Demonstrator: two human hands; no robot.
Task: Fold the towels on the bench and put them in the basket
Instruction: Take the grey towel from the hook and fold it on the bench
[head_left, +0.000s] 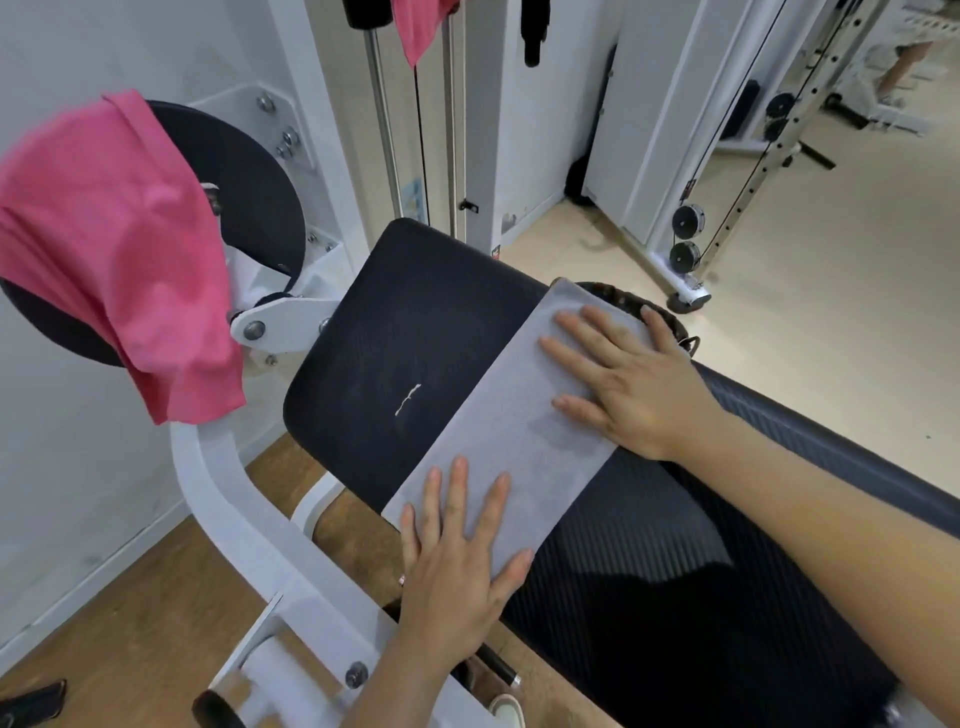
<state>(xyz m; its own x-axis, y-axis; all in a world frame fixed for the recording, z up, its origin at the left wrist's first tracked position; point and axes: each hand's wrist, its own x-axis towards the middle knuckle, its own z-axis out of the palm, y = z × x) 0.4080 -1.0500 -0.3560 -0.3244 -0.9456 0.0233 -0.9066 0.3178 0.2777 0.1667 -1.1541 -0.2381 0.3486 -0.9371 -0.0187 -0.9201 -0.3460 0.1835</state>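
Note:
A grey towel (511, 415), folded into a long strip, lies across the black padded bench (395, 338). My left hand (460, 556) presses flat on its near end with fingers spread. My right hand (628, 379) lies flat on its far end. Just past the towel's far end, a dark woven basket (675, 325) shows only part of its rim beyond the bench. A pink towel (114, 249) hangs over a round black pad at the left. Another pink towel (418, 26) hangs from the machine at the top.
The bench belongs to a white gym machine whose frame (218, 499) curves along the left. A cable tower with pulleys (685, 239) stands at the back right on beige floor. Wooden floor lies under the bench at the left, with a dark shoe (31, 701) at the bottom-left corner.

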